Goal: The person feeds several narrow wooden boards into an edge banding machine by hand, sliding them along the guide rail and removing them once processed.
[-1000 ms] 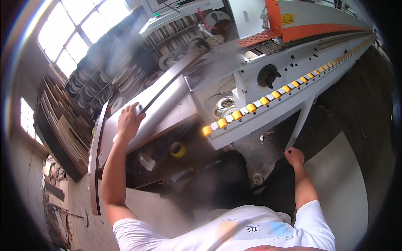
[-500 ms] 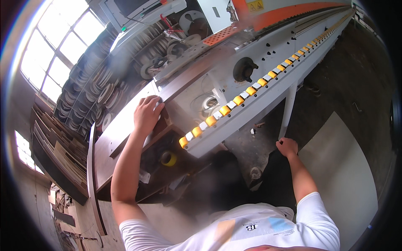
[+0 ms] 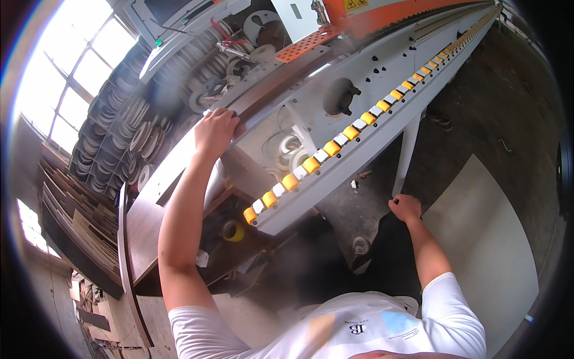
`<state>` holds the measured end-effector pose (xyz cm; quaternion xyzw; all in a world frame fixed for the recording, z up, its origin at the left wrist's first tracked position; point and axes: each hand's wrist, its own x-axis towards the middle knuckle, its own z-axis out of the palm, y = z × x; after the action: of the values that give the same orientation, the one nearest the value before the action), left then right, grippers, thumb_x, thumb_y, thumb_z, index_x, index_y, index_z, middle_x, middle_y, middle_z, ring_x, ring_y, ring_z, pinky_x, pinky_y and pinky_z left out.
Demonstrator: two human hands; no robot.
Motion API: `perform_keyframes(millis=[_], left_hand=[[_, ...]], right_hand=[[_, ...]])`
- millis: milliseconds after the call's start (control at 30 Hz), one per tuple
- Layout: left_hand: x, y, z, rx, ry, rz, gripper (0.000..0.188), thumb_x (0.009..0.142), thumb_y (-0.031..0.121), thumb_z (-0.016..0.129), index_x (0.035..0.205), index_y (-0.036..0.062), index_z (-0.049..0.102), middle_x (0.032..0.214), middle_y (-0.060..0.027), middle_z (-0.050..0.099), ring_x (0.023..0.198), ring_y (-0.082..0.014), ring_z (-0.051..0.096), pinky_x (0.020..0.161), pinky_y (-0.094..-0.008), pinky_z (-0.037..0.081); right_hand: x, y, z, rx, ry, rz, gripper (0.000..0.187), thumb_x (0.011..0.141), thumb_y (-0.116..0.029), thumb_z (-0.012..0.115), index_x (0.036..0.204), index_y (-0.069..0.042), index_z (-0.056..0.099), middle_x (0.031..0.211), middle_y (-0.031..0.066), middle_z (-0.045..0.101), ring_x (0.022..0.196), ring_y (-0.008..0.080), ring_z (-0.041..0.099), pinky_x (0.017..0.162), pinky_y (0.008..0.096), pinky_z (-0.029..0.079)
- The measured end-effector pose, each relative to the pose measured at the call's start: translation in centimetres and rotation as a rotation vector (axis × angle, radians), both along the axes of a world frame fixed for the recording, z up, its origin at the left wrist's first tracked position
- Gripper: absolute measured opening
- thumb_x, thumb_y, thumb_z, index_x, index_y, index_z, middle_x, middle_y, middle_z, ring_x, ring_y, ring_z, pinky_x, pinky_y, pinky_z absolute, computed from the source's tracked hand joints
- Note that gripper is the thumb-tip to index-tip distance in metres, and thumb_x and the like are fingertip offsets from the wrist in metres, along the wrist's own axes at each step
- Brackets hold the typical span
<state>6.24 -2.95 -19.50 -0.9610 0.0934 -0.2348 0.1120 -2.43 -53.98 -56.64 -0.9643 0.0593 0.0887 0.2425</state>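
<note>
My left hand [image 3: 216, 133] reaches forward with its fingers curled over the near end of a long brown board [image 3: 281, 82]. The board lies along the feed side of a long grey and orange machine, its far part running under the machine's front. Beneath my left wrist is the brown tabletop [image 3: 146, 230] at the machine's end. Low on the right, my right hand [image 3: 406, 207] is closed in a fist by my dark trousers, and nothing shows in it. A row of yellow and white rollers [image 3: 311, 165] runs along the machine's rail between my hands.
Racks of edging rolls [image 3: 128, 122] stand at the left, beside stacked brown strips [image 3: 78, 221]. A yellow tape roll [image 3: 233, 230] sits on a shelf under the tabletop. On the right is a large pale sheet [image 3: 484, 239]. A machine leg [image 3: 407, 152] stands near my right hand.
My left hand has moved forward along the machine, and the brown board has slid farther in with it. My view has shifted slightly. The right hand remains a fist by the trousers.
</note>
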Motion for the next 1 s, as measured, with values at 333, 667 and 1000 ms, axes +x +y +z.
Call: perform_keyframes(millis=[333,667,1000], left_hand=[[0.9,-1.9,-0.3,0.006,-0.076,0.02,0.033,0.101,0.039,0.068,0.121,0.0146,0.079,0.121,-0.0017,0.076,0.114,-0.0281,0.071,0.095,-0.0435,0.057],[0.1,0.8,1.6,-0.178,0.032,-0.035,0.037,0.096,0.036,0.076,0.126,0.0134,0.077,0.125,-0.0041,0.076,0.117,-0.0287,0.068,0.1,-0.0429,0.055],[0.0,0.3,0.5,-0.136,0.013,0.023,0.032,0.099,0.04,0.071,0.122,0.0191,0.08,0.12,0.0029,0.075,0.115,-0.0227,0.069,0.093,-0.0399,0.057]], right_hand=[[0.6,-0.1,-0.5,-0.012,0.037,-0.013,0.032,0.09,-0.049,0.069,0.094,-0.02,0.082,0.102,0.008,0.08,0.1,0.0327,0.075,0.087,0.0467,0.059],[0.9,0.0,-0.6,-0.004,0.029,-0.021,0.031,0.09,-0.047,0.068,0.093,-0.019,0.08,0.1,0.0085,0.08,0.099,0.034,0.074,0.085,0.0479,0.058],[0.7,0.2,0.1,-0.008,0.033,-0.007,0.034,0.089,-0.049,0.069,0.094,-0.017,0.082,0.095,0.0095,0.08,0.095,0.0333,0.075,0.085,0.0457,0.058]])
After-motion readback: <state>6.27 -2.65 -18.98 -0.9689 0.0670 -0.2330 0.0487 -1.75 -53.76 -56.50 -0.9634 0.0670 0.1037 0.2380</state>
